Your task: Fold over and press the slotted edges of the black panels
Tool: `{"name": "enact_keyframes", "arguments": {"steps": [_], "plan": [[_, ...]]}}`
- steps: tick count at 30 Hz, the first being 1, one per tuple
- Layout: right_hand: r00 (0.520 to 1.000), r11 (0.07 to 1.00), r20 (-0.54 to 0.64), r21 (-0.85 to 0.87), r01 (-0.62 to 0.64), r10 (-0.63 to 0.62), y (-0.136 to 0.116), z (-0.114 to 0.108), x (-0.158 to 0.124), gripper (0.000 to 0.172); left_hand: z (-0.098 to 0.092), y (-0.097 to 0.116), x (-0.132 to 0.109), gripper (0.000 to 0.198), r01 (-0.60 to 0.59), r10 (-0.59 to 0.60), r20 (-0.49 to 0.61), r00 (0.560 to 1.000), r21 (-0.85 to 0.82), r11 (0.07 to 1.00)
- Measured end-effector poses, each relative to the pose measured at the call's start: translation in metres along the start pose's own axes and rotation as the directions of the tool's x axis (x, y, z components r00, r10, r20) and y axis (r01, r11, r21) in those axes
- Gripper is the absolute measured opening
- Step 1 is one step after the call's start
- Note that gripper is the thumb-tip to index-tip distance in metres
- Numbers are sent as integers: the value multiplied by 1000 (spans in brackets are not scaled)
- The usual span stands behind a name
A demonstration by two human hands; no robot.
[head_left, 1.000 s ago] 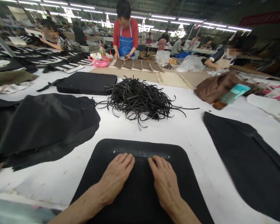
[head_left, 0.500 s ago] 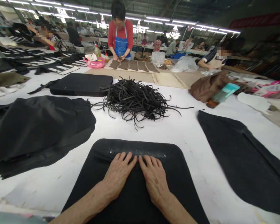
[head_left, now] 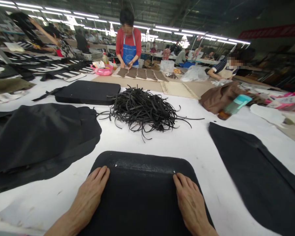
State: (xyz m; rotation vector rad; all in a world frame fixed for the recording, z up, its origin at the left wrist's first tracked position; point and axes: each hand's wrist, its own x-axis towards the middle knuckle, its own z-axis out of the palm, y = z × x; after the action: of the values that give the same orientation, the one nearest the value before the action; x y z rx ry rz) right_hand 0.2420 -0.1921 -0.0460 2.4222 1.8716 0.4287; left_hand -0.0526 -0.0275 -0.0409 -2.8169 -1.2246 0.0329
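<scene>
A black fabric panel (head_left: 140, 196) with rounded corners lies flat on the white table in front of me. Near its far edge runs a shiny, greyish strip (head_left: 145, 167) with a small white triangular mark at each end. My left hand (head_left: 90, 190) rests palm down on the panel's left side, fingers stretched toward the left mark. On the right side, my right hand (head_left: 190, 196) also lies flat, its fingertips just below the right mark. Neither hand grips anything.
Beyond the panel is a heap of black strips (head_left: 145, 109), beside a stack of black panels (head_left: 87, 92). Black fabric pieces lie left (head_left: 44, 141) and right (head_left: 255, 173). A bottle with a turquoise lid (head_left: 234, 106) leans by brown cloth (head_left: 215, 96). A co-worker (head_left: 129, 42) stands across the table.
My hands have slid apart from the middle of the panel out to its two sides, uncovering the centre and the shiny strip. The view has tilted up slightly.
</scene>
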Motion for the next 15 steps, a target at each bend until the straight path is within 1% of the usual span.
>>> {"name": "enact_keyframes", "arguments": {"steps": [3, 5, 6, 9, 11, 13, 15], "plan": [[998, 998, -13, -31, -54, 53, 3, -3, 12, 28, 5, -9, 5, 53, 89, -98, -74, 992, -117, 989], [998, 997, 10, 23, -67, 67, 1, -11, 31, 22, 1, -12, 14, 44, 110, -140, -135, 981, -211, 971], [997, 995, 34, 80, -65, 63, -3, -17, 43, 22, -5, -12, 20, 41, 91, -135, -152, 979, -262, 961], [993, 952, 115, 299, -60, 26, -23, -31, 90, 23, -33, -3, 43, 37, -40, -24, -141, 990, -430, 902], [990, 916, 143, 396, -67, 11, -41, -32, 122, 20, -51, 7, 61, 34, -94, 45, -110, 993, -506, 857], [984, 905, 171, 411, -108, 39, -57, -26, 149, 18, -60, 16, 78, 31, -121, 98, -71, 993, -546, 829], [980, 906, 186, 399, -145, 75, -69, -16, 169, 17, -61, 21, 94, 29, -125, 119, -50, 992, -596, 793]]}}
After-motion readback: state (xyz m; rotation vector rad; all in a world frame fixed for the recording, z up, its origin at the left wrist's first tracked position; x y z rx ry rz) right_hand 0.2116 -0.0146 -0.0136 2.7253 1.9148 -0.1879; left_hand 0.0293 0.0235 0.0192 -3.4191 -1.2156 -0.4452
